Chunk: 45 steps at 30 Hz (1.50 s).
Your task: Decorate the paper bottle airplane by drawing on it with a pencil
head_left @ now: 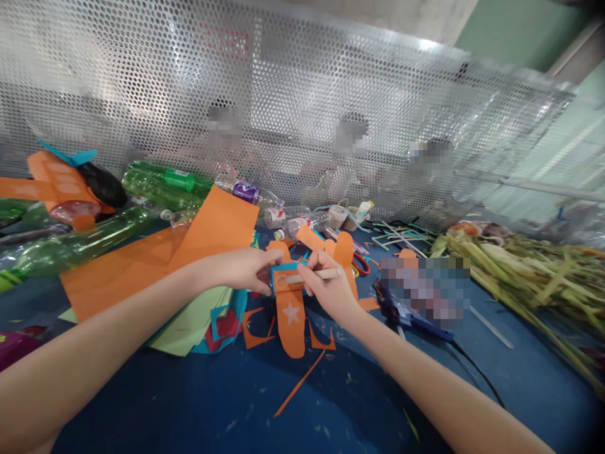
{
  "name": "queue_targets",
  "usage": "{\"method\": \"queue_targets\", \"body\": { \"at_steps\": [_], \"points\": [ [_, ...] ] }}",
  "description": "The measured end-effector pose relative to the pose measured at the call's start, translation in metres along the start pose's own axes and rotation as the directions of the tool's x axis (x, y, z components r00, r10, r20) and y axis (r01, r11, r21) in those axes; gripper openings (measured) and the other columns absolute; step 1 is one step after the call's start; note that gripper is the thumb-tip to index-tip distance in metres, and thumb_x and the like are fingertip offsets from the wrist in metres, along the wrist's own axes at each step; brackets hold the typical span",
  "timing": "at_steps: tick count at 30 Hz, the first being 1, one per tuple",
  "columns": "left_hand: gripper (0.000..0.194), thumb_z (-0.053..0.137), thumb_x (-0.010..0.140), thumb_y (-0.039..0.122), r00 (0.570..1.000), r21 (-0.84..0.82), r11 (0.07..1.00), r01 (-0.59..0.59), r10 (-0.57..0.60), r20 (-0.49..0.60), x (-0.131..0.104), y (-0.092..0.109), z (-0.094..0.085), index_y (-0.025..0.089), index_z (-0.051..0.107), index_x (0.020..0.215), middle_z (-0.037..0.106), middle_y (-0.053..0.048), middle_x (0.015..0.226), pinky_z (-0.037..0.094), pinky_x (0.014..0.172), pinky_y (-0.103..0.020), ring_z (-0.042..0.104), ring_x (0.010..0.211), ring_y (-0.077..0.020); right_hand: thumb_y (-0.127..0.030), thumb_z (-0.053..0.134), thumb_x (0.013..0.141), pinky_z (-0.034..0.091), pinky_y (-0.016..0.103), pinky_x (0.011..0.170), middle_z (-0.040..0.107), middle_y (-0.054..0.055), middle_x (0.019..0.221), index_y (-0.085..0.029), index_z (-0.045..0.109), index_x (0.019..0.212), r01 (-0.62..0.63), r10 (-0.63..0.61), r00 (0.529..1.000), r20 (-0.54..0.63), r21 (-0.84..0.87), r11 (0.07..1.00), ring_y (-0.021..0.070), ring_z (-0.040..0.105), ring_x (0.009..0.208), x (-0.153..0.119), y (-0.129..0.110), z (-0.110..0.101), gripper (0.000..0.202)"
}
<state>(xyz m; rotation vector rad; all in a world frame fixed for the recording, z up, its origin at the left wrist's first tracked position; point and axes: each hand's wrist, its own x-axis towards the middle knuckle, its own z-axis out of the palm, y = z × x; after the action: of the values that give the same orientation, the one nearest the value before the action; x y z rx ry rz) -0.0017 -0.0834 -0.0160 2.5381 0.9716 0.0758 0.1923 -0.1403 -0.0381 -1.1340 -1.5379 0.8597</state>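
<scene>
An orange paper wing [290, 321] with a pale star hangs toward me from a small body wrapped in orange and blue paper [285, 281]. My left hand [250, 268] is at the left end of this body, its thumb and fingers apart around that end. In my right hand [326, 284] is a pale, slim stick like a pen [326, 273], pinched between thumb and fingers and lying across the body. Its tip is hard to make out. Another rounded orange piece [346, 252] lies just behind my right hand.
Orange sheets [215, 224], green paper [189, 325] and green bottles [85, 239] are at the left, near a finished-looking orange plane [61, 180]. Orange scraps [300, 384] lie in front. A blue glue gun [420, 321] and dry husks [534, 265] are right. Behind stands perforated metal [293, 82].
</scene>
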Motion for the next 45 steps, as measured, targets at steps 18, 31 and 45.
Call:
{"method": "queue_targets", "body": {
  "at_steps": [18, 31, 45],
  "points": [
    [0.054, 0.067, 0.069, 0.035, 1.0, 0.003, 1.0, 0.002, -0.002, -0.008, 0.0007, -0.0023, 0.0008, 0.023, 0.043, 0.117, 0.06, -0.002, 0.09, 0.037, 0.06, -0.025, 0.057, 0.076, -0.0182, -0.025, 0.054, 0.08, 0.031, 0.023, 0.044, 0.044, -0.01, 0.042, -0.023, 0.036, 0.067, 0.002, -0.002, 0.999, 0.036, 0.008, 1.0, 0.009, 0.041, 0.038, 0.0003, 0.0043, 0.0011, 0.022],
    [0.054, 0.065, 0.07, 0.031, 1.0, -0.009, 1.0, -0.021, 0.021, 0.005, -0.0002, 0.0011, -0.0011, 0.024, 0.041, 0.117, 0.056, 0.003, 0.077, 0.036, 0.057, -0.023, 0.056, 0.069, -0.0165, -0.027, 0.054, 0.08, 0.033, 0.023, 0.046, 0.046, -0.009, 0.043, -0.024, 0.036, 0.067, 0.006, -0.006, 1.0, 0.031, -0.007, 1.0, 0.0102, 0.043, 0.039, 0.0003, 0.0037, -0.0001, 0.022],
    [0.053, 0.065, 0.07, 0.032, 1.0, -0.019, 1.0, 0.0, 0.001, 0.014, -0.0005, 0.0018, -0.0016, 0.024, 0.041, 0.117, 0.057, 0.002, 0.081, 0.036, 0.057, -0.024, 0.056, 0.071, -0.0166, -0.028, 0.054, 0.081, 0.033, 0.023, 0.045, 0.046, -0.009, 0.042, -0.024, 0.037, 0.067, 0.011, -0.009, 0.999, 0.037, -0.034, 0.999, 0.0099, 0.043, 0.039, -0.0011, 0.0015, -0.0003, 0.023]
  ]
}}
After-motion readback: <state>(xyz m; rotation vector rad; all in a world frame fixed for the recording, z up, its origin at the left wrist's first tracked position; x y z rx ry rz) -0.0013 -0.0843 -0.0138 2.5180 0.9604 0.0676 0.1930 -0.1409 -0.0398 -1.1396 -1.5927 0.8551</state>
